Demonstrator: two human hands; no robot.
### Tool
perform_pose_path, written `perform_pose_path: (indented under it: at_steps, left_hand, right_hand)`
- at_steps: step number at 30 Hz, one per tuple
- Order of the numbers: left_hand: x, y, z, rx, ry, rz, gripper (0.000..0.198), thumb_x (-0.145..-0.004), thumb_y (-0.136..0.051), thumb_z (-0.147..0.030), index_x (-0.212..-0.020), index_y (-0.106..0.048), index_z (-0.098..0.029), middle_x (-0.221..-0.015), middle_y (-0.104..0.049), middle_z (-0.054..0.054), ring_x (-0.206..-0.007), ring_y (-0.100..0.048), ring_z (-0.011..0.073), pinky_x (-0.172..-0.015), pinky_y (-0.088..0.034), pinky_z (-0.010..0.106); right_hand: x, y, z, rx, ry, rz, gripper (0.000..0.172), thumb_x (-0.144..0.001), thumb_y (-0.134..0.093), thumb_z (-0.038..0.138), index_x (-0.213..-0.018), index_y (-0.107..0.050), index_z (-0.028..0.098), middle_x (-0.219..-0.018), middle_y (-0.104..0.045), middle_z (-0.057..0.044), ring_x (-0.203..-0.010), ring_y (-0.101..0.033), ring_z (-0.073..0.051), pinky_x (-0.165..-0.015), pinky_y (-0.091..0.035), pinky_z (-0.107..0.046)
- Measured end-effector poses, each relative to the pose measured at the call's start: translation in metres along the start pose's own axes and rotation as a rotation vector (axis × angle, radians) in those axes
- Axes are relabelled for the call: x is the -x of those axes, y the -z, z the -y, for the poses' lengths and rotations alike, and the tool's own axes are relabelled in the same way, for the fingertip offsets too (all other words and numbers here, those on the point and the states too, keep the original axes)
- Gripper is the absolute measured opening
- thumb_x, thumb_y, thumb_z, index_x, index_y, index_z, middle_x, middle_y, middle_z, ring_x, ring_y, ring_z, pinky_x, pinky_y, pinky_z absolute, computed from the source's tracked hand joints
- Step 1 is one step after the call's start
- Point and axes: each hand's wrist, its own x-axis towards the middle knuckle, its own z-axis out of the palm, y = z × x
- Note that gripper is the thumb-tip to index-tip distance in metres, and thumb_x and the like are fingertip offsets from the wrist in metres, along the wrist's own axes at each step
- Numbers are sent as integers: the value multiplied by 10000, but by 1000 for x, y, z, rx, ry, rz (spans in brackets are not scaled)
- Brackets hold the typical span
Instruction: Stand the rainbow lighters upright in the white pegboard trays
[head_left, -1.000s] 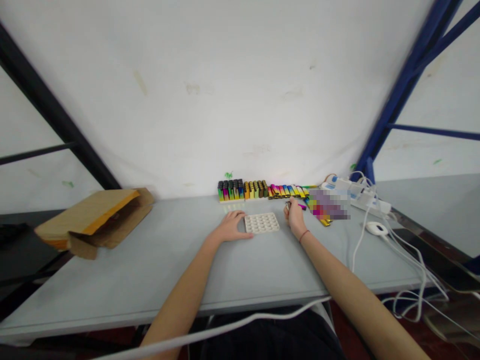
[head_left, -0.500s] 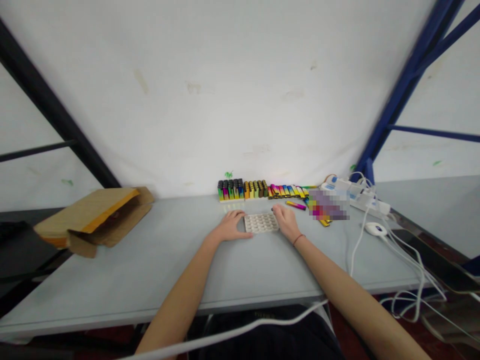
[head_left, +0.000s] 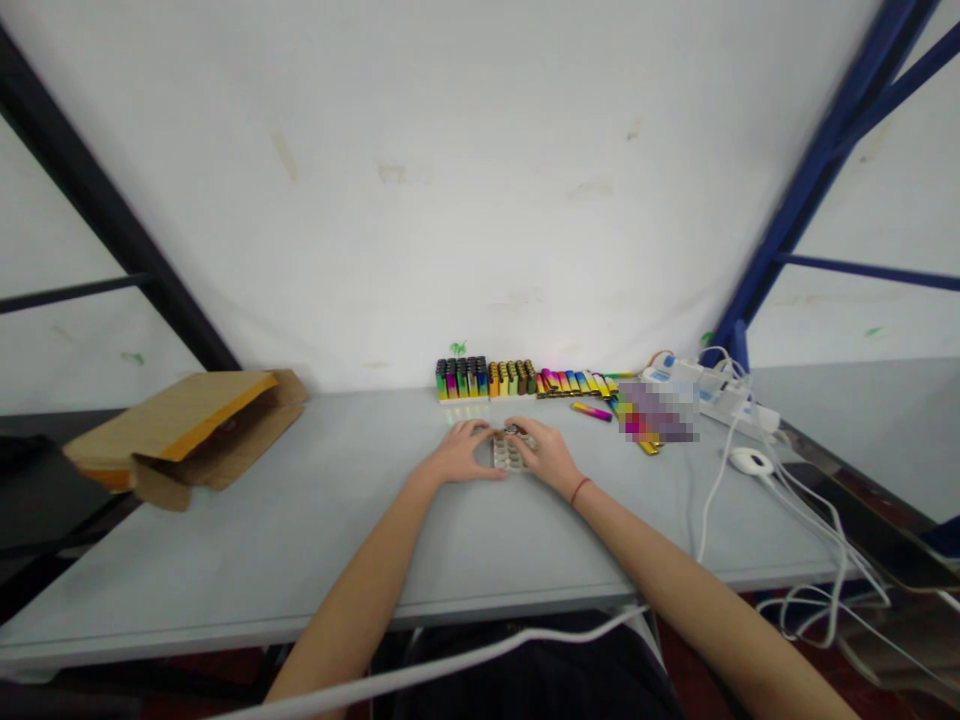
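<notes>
A pale tray with rows of small round pockets [head_left: 510,456] lies on the table in front of me. My left hand [head_left: 461,455] grips its left end, with the thumb along the near edge and the fingers at the far edge. Over the tray, my right hand [head_left: 546,455] pinches what looks like a lighter, mostly hidden, its dark metallic tip [head_left: 511,430] near the far left pockets. Behind the tray stand upright lighters with dark tops [head_left: 461,378] and a second block of yellowish to brown lighters [head_left: 511,378].
Several colourful lighters [head_left: 574,382] lie in a row by the wall, with one loose lighter [head_left: 592,411] nearer. A blurred patch [head_left: 660,410] covers things at right. Beyond are a power strip [head_left: 720,390], white cables and a white mouse-like device [head_left: 751,460]. An opened cardboard box [head_left: 180,425] lies left.
My right hand has moved left from the tray's right end to over its pockets, carrying the small dark-tipped thing. My left hand has stayed at the tray's left end.
</notes>
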Motion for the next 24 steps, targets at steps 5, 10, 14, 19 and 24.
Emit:
perform_pose_path:
  at_steps: [5,10,14,19,24]
  left_hand:
    - [0,-1,0,-15,7,12,893,-688,-773,-720,-1416,-562,-248,-1449,-495,126,-1366,-434,355,-1203,-312,476]
    - [-1,-1,1,-18,10,16,902,-687,-751,-746,-1419,-550,-259,-1463,-488,126,-1367,-431,362,-1199,-313,495]
    - [-1,-2,1,-22,15,15,897,-673,-746,-760,-1381,-570,-238,-1457,-494,138,-1350,-444,367,-1190,-321,504]
    - [-1,-2,1,-19,19,5,879,-685,-737,-756,-1356,-570,-215,-1467,-484,145,-1359,-438,357,-1196,-315,490]
    - [-2,-1,-1,-12,42,4,894,-701,-724,-746,-1361,-556,-167,-1463,-487,169,-1357,-439,363,-1194,-318,486]
  right_hand:
    - [-6,0,3,152,-123,68,267,-969,-542,218,-1221,-628,192,-1012,-750,-86,-903,-704,-206,-820,-541,-298]
    - [-13,1,10,299,-106,145,306,-999,-493,222,-1268,-639,210,-1048,-744,-102,-949,-692,-220,-838,-530,-305]
    - [-14,1,9,327,-24,205,516,-970,-413,115,-1467,-521,198,-1227,-695,-128,-1084,-649,-224,-967,-502,-344]
    - [-17,17,-4,400,-69,153,588,-942,-391,110,-1519,-463,192,-1361,-624,-133,-1219,-572,-245,-1063,-440,-389]
    - [-10,46,-30,681,-529,-4,588,-927,-355,77,-1511,-418,45,-1409,-571,-234,-1316,-504,-309,-1079,-383,-439]
